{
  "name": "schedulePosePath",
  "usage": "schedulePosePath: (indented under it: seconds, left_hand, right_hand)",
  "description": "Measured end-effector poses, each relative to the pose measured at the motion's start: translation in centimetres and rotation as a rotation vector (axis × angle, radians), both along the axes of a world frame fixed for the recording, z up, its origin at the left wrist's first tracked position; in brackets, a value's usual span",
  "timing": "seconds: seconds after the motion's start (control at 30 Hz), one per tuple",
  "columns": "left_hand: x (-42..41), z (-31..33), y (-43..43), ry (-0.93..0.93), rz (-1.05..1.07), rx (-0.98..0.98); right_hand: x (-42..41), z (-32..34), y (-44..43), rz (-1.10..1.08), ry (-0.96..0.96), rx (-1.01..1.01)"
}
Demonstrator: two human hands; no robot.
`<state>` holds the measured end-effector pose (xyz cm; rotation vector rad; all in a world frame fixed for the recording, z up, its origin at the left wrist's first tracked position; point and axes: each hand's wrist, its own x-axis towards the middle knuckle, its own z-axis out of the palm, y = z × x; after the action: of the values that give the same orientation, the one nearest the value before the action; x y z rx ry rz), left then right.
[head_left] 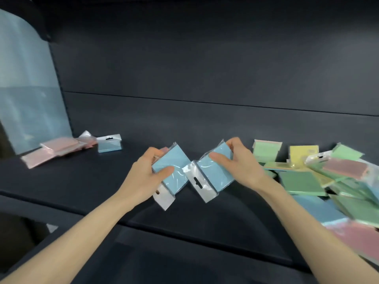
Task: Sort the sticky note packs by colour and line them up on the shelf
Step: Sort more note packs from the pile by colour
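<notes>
Item one: left blue pack (174,171), gripped in my left hand (147,173), thumb across its near face, fingers curled behind its far edge, hang tab (164,198) pointing down toward me. Item two: right blue pack (217,173), pinched by my right hand (235,160) in much the same way, thumb on the face and fingers over the top corner, its own tab turned toward the middle, where it touches or just overlaps the first pack. Both are held up off the shelf (102,181) and tilted in toward each other; I judge I hold them face up side by side to check that the colours match before they join their kind. A sliver of pink shows behind the left pack; whether it is a second pack in that hand I cannot tell. Item three: standing blue pack (109,144), far left, tab up, probably the start of the blue row. Item four: pink packs (59,148), lying flat and overlapped just left of it, beside a pale panel (26,89); gathered by colour, not yet lined up. Item five: unsorted heap (307,181), right side, with green, yellow, pink and blue packs lying across one another. Containers: each pack is a clear plastic sleeve holding one block of notes in a single colour.
</notes>
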<state>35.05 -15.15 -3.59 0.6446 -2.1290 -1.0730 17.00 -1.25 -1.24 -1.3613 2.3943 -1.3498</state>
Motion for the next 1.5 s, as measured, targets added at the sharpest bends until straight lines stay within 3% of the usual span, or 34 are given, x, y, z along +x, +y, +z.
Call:
schedulePosePath:
  seconds: [0.2, 0.43, 0.6, 0.9, 1.23, 1.5]
  left_hand:
    - [6.5, -0.5, -7.1, 0.004, 0.043, 0.028]
    - [6.7, 1.2, -14.8, 0.039, 0.001, 0.069]
    - [5.6, 0.8, -20.1, -0.053, -0.009, 0.041]
    - [6.7, -0.5, -28.9, -0.279, 0.064, -0.053]
    - [5.8, -2.1, -35.6, -0.535, -0.204, -0.276]
    - [4.4, -2.8, -38.2, -0.548, -0.342, -0.203]
  right_hand:
    - [6.4, -1.0, -8.4, 0.074, -0.054, -0.070]
    - [7.1, 1.8, -16.3, 0.092, -0.057, -0.109]
    - [5.8, 2.4, -21.7, 0.101, 0.032, -0.052]
    - [5.6, 1.8, -32.3, 0.164, -0.044, -0.028]
    - [7.0, -0.5, -39.2, 0.040, -0.015, 0.108]
    - [7.6, -1.4, -39.8, -0.114, -0.025, 0.149]
